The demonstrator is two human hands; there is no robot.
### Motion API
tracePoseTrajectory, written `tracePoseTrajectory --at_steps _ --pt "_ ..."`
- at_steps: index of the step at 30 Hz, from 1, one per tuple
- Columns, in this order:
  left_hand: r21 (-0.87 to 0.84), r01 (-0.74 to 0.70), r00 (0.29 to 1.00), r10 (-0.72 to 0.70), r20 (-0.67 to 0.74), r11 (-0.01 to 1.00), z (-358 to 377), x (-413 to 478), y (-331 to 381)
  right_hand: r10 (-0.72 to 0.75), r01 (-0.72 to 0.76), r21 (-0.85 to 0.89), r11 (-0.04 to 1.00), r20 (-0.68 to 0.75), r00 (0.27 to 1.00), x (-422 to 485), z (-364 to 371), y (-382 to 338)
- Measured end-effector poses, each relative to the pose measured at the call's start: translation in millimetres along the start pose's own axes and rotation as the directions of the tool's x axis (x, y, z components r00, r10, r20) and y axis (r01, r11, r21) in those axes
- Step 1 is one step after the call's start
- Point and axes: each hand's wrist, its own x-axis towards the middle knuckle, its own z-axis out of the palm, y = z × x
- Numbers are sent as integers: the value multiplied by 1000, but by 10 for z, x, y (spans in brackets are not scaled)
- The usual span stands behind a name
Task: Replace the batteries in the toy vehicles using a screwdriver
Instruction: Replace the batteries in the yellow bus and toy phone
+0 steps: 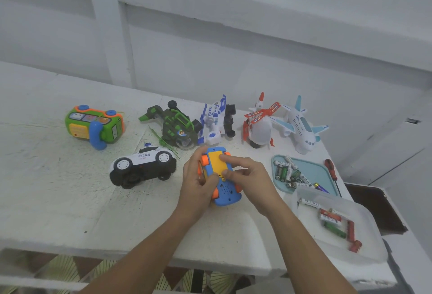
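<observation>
Head view: near the table's (70, 200) front edge, left hand (198, 183) grips the upturned blue toy car (225, 196), lengthwise away from the person; right hand (247, 176) pinches its yellow cover (216, 162). Screwdriver (330, 168) lies toward the right edge, nearer that hand.

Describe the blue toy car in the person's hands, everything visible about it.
The blue toy car looks like glossy plastic and is turned belly-up. It has orange wheels at its corners, a yellow panel across the underside and small speaker holes in the blue part nearest the person. The left hand grips its left side; the right hand lays a finger and thumb on the panel. It sits low over the white table; contact cannot be told.
</observation>
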Motion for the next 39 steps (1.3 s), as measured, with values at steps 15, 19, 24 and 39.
tracePoseTrajectory --at_steps 15,19,24,39 --pt "-49 -33 999 34 23 998 552 33 130 100 -317 -465 827 -433 896 319 -2122 66" --pt "-56 -35 999 36 18 998 603 8 119 185 -473 -572 670 -489 853 339 -2486 362" --pt "-42 -27 999 28 24 999 630 -17 112 260 -524 -545 655 -489 833 411 -2625 601" --pt "-32 -78 997 79 28 996 627 -40 127 -426 127 -613 779 -370 825 251 -2000 -263"
